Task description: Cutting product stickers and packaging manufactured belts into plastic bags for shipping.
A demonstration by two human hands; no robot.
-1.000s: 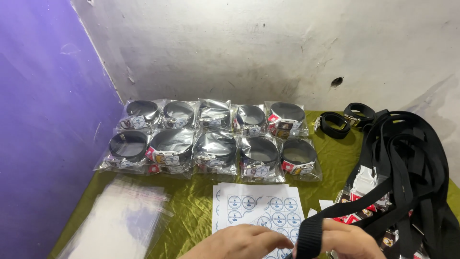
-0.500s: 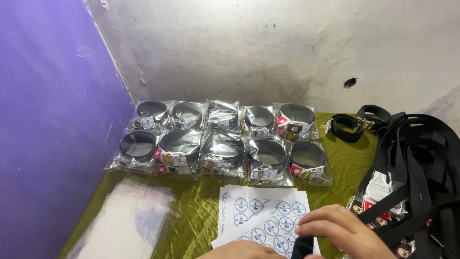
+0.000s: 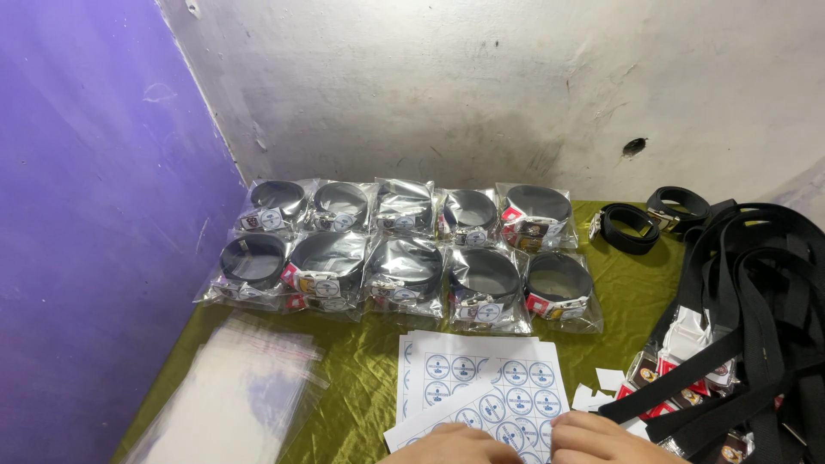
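Black strap gone from right hand (image 3: pixel 601 440) | both grips unclear | sticker sheets (image 3: pixel 494 391): white, blue circles

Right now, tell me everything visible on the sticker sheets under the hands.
The sticker sheets are white paper printed with rows of round blue-and-white labels. Several lie in a loose, fanned stack, the top one skewed, flat on the olive-green cloth. They sit in front of the bagged belts, beside a pile of clear bags. Both hands rest on the near edge: left hand, right hand. Small white paper scraps lie at the right.
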